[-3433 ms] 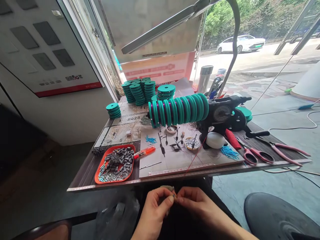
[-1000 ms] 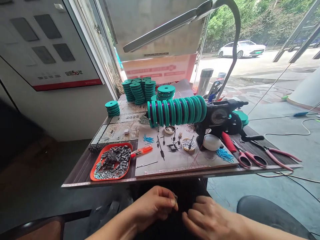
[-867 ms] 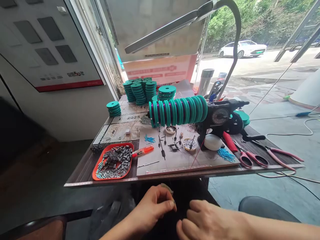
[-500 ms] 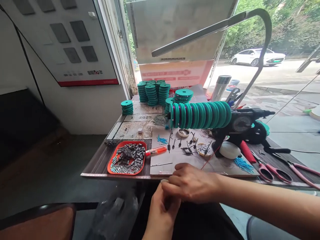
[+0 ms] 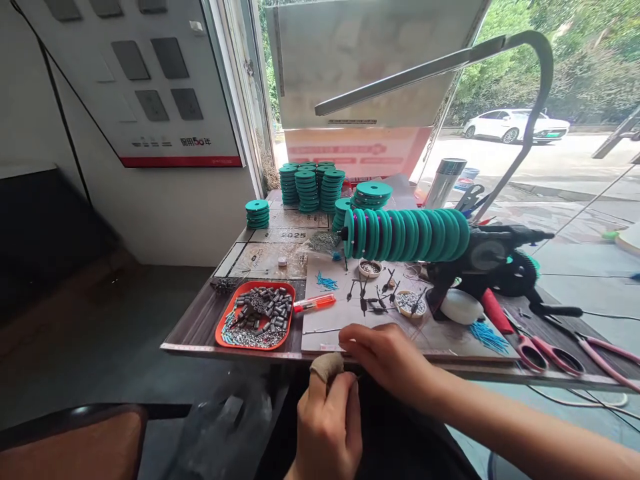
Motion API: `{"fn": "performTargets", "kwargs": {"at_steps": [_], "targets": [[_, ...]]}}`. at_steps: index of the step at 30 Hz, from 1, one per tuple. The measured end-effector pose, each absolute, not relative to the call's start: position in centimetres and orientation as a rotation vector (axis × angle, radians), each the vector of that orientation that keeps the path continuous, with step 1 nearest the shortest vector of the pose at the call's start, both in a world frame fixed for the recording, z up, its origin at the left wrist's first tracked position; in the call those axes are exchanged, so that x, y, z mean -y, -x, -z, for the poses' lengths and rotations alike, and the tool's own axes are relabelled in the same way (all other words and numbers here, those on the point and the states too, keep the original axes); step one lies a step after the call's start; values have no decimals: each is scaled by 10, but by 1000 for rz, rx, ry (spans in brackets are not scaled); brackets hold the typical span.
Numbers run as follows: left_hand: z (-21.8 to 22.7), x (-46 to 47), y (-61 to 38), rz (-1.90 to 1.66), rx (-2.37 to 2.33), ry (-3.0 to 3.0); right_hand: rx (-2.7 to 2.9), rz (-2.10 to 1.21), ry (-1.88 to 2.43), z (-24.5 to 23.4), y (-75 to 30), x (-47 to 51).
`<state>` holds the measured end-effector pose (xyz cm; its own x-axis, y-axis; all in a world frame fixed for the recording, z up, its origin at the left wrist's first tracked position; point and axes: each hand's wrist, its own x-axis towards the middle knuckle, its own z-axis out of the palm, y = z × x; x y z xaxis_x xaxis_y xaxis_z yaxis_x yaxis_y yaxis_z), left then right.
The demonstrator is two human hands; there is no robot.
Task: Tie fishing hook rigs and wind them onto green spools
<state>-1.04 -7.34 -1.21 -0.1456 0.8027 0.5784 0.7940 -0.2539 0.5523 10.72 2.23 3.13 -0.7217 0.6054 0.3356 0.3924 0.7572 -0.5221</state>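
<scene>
the left hand (image 5: 330, 415) is pinching below the table (image 5: 197, 328) edge, contents unclear. the right hand (image 5: 387, 353) is appearing beside a thin rod (image 5: 321, 331); its grip state cannot be told.

A tiny, thin, pale item (image 5: 358, 377) pokes from the left hand's (image 5: 327, 427) pinched fingertips — too small to make out. A slim, straight, silvery metal rod (image 5: 320, 331) lies flat near the greyish board's (image 5: 450, 340) front-left corner — its inner end beside the right hand (image 5: 387, 353).
</scene>
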Motion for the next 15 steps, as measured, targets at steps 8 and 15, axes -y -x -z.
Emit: {"fn": "performTargets", "kwargs": {"at_steps": [8, 15], "targets": [[12, 64, 22, -1430, -1856, -2578, 2420, -684, 920, -41, -103, -25], [-9, 63, 32, -1149, -1487, -2262, 2483, -477, 883, -39, -106, -22]]}}
